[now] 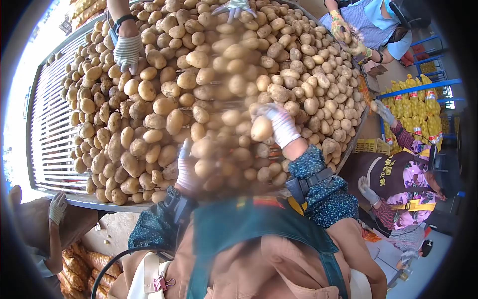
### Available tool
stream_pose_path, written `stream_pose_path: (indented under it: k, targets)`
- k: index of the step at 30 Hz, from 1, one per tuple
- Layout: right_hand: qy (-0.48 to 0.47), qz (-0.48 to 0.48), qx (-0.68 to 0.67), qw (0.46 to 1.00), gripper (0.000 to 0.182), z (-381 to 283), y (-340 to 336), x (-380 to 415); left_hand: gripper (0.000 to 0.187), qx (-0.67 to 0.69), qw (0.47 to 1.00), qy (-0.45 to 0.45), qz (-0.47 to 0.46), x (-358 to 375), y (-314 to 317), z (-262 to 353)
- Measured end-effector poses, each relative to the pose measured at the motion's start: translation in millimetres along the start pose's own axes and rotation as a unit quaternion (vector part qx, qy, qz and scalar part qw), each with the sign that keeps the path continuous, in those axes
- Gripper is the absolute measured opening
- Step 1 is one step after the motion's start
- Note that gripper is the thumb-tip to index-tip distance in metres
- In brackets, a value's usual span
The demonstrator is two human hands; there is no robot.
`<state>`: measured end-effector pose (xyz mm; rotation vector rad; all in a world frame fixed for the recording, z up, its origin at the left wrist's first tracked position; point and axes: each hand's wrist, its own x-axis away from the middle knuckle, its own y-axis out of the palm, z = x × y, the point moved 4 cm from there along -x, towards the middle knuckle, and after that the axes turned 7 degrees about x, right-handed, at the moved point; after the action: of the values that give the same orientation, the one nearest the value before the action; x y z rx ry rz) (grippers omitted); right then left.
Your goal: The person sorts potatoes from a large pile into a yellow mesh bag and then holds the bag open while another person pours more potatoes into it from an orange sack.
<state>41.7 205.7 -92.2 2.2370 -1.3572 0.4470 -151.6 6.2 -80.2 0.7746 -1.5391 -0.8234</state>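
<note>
Right hand (pixel 281 124) has its fingers around a potato (pixel 261 128), which lies ahead and right of the left hand (pixel 184 171). Left's beside loose potatoes (pixel 129 164), its grip too blurred to tell. The held one looks roundish, above the slatted desk (pixel 55 134).

Potatoes (pixel 174 121) lay heaped on the table (pixel 30 114), its slats (pixel 52 132) showing at the left end. Right of the table were a crate (pixel 372 146) and, farther right, net bags (pixel 406 127) on a rack (pixel 427 89). Sacks (pixel 82 271) lay off the table's near left corner. One person (pixel 403 179) was to its right, another (pixel 371 20) at its far right.
</note>
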Motion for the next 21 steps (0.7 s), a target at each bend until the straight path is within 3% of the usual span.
stream_pose_path:
  k: [1, 2, 4, 11, 15, 18, 21]
  targets:
    - [-0.103, -0.003, 0.246, 0.964, 0.036, -16, 23, 7, 0.061, -0.01, 1.0, 0.002, 0.004, 0, 2, 0]
    - [-0.197, -0.004, 0.475, 0.858, 0.042, -27, 49, 15, 0.061, -0.018, 1.0, 0.004, 0.004, -1, -1, 0]
    - [-0.216, -0.009, 0.665, 0.715, 0.047, -26, 83, 14, 0.06, -0.034, 0.999, 0.011, -0.002, -5, -7, 3]
    - [-0.051, -0.017, 0.82, 0.57, 0.037, -43, 105, -7, 0.06, 0.025, 0.999, -0.002, 0.022, 9, 14, -5]
    - [-0.059, 0.084, 0.777, 0.621, 0.039, -53, 65, -3, 0.06, 0.024, 1.0, -0.001, 0.008, 10, 14, -1]
    - [-0.079, 0.091, 0.762, 0.637, 0.064, -46, 33, 20, 0.06, 0.01, 1.0, 0.007, 0.009, 10, 13, 1]
    - [-0.049, 0.064, 0.719, 0.69, 0.073, -40, 22, 18, 0.061, 0.02, 1.0, 0.004, 0.015, 7, 19, 1]
